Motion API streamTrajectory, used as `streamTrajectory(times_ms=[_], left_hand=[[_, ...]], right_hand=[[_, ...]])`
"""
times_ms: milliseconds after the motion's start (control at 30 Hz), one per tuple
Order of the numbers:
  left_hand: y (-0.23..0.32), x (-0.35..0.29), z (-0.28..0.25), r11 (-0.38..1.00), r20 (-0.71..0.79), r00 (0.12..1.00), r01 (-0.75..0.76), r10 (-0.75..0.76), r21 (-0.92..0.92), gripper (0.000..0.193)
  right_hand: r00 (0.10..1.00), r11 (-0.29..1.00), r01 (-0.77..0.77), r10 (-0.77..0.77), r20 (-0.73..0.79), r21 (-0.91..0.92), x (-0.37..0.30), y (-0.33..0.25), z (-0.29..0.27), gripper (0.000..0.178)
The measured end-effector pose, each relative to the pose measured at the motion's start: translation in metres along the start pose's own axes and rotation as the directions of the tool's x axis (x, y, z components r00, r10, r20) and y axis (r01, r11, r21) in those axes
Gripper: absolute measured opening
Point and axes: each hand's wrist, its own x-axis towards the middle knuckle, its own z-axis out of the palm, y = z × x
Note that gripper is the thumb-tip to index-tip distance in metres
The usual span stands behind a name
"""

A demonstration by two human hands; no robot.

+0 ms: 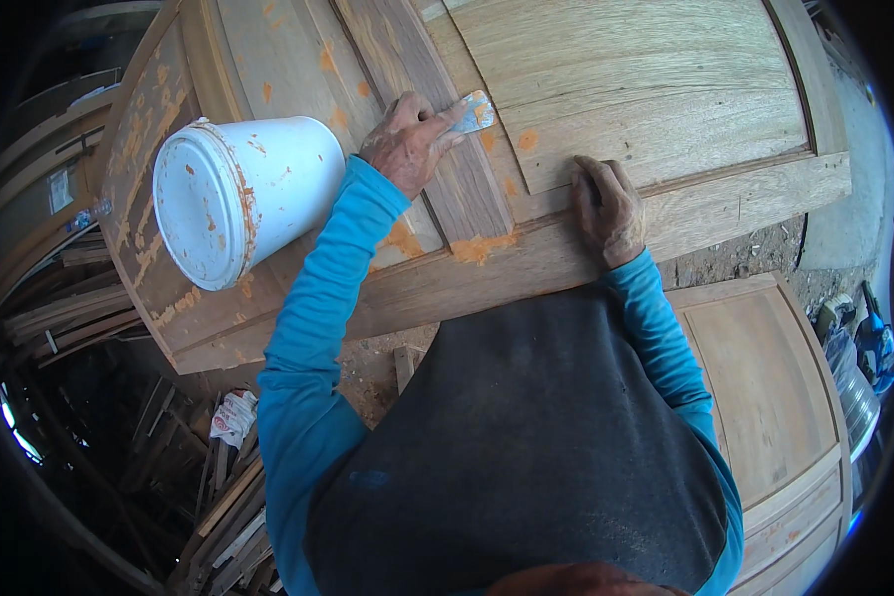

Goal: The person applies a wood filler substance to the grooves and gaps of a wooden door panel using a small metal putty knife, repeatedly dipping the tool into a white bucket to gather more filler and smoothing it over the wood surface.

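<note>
You're mid-filling: your left hand [407, 144] grips the putty knife [475, 110] closed, blade on the door [626, 79] beside the bucket [233, 199]; right hand [606, 209] lies flat, apparently empty. Next, press filler evenly.

Dirt floor [735, 260]; stacked timber offcuts [219, 517] lower left; second wooden door panel [765, 397] right; daylight.

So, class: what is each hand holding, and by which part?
Left hand grips a putty knife by its handle; right hand holds nothing, resting on the wooden door.
</note>
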Motion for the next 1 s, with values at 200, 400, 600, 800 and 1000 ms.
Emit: streamTrajectory(times_ms=[200, 400, 600, 800, 1000], left_hand=[[-0.003, 0.003, 0.007, 1.0, -0.028, 1.0, -0.01, 0.01, -0.019, 0.036], [0.0, 0.012, -0.007, 0.998, 0.093, 0.994, 0.055, -0.056, 0.017, 0.035], [0.01, 0.014, -0.029, 0.987, 0.185, 0.974, 0.113, -0.133, 0.116, 0.035], [0.012, 0.013, -0.025, 0.991, 0.15, 0.98, 0.122, -0.128, 0.049, 0.036], [0.027, 0.013, -0.037, 0.968, 0.139, 0.974, 0.149, -0.179, 0.202, 0.038]], right_hand=[[1.0, 1.0, -0.016, 0.016, 0.006, -0.023, 0.001, -0.004, 0.0, 0.024], [1.0, 1.0, 0.002, -0.002, 0.007, -0.013, 0.0, -0.002, 0.0, 0.024], [1.0, 1.0, 0.002, -0.002, 0.0, -0.007, 0.001, 0.001, 0.001, 0.025], [1.0, 1.0, -0.001, 0.001, -0.008, -0.01, -0.001, 0.001, 0.002, 0.024], [1.0, 1.0, -0.011, 0.011, 0.0, -0.006, -0.002, -0.001, 0.0, 0.023]])
